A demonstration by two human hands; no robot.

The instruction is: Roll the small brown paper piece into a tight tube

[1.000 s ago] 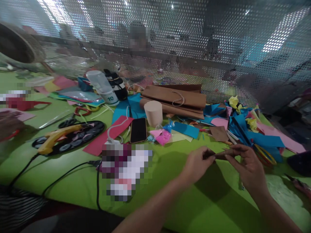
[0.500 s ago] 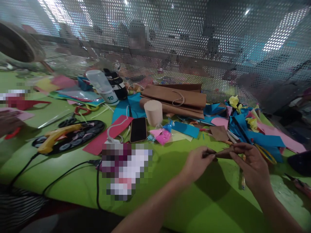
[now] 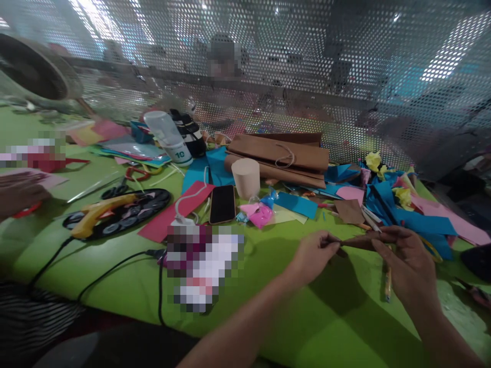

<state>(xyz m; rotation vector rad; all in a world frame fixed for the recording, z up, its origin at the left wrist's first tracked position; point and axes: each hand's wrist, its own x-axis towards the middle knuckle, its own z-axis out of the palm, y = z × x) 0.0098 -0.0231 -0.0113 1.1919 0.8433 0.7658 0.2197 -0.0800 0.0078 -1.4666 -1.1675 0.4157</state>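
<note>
Head view, brown paper strip (image 3: 358,241) pinched between fingertips (image 3: 336,245)

bare green surface (image 3: 291,312) near & left of hands, free to pass, phone (image 3: 223,203) + cup (image 3: 246,177) block far-left, blue paper heap (image 3: 406,217) crowds right, pencil (image 3: 387,286) just under right hand, cables (image 3: 115,268) near-left

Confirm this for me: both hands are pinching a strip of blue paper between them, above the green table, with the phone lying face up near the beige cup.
Not quite. The head view shows the strip pinched between the left hand and right hand is brown, not blue. The rest holds: it is held above the green table, and the phone lies face up near the beige cup.
</note>
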